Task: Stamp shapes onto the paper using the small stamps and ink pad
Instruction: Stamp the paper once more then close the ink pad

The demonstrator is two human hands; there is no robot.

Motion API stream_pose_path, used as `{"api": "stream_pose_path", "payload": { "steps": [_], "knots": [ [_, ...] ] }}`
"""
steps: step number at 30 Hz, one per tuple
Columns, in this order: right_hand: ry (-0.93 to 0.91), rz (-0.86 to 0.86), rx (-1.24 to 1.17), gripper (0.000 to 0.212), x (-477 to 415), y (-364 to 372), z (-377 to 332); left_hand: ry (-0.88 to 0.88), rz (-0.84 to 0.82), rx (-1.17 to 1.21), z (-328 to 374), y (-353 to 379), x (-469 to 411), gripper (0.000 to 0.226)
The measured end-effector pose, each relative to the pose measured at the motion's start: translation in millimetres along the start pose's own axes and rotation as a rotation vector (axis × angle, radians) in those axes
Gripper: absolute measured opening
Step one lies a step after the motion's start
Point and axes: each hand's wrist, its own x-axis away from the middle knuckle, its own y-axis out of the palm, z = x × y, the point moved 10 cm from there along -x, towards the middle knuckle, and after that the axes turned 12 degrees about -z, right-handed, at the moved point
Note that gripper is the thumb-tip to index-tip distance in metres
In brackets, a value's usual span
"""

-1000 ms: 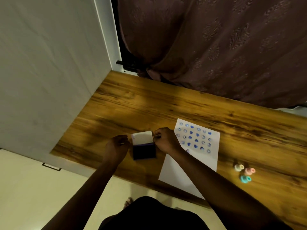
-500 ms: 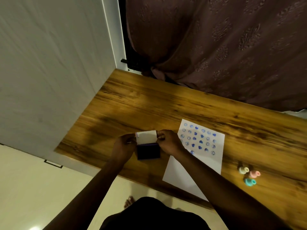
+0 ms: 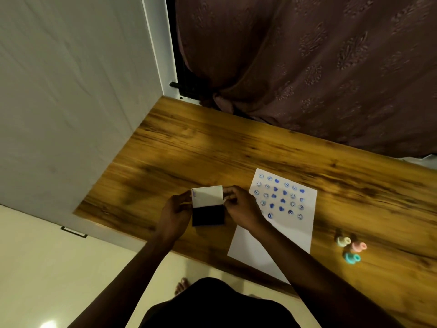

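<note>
Both hands on the ink pad's lid

Left hand [image 3: 176,210] and right hand [image 3: 238,207] pinch the white lid [image 3: 207,196] of the ink pad [image 3: 208,215], beside the stamped paper [image 3: 283,209].

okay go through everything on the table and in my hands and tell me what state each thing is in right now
ink pad: open, white lid raised, dark pad showing.
left hand: fingers on the ink pad's left edge.
right hand: fingers pinching the lid's right edge.
paper: flat on the table, far half stamped with blue shapes, near half blank.
small stamps: three, clustered right of the paper, untouched.
curtain: drawn shut.
</note>
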Motion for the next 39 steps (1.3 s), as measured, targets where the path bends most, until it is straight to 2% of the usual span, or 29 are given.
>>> {"api": "stream_pose_path", "payload": {
  "steps": [3,8,18,25,34,39],
  "knots": [
    [0.005,0.010,-0.039,0.023,2,0,4,0.012,0.000,0.015,2,1,3,0.045],
    [-0.016,0.057,-0.081,0.013,8,-2,9,0.034,0.033,0.060,-7,0,7,0.039],
    [-0.052,0.125,-0.327,0.042,23,2,20,0.046,0.108,0.146,-15,1,17,0.038],
    [-0.025,0.128,-0.473,0.042,26,7,26,0.017,0.139,0.130,-20,1,23,0.037],
    [0.054,0.107,-0.524,0.031,31,13,34,0.030,0.191,0.105,-26,-6,35,0.028],
    [0.079,0.088,-0.434,0.024,35,12,33,0.008,0.213,0.171,-27,-4,45,0.026]
  ]
}}
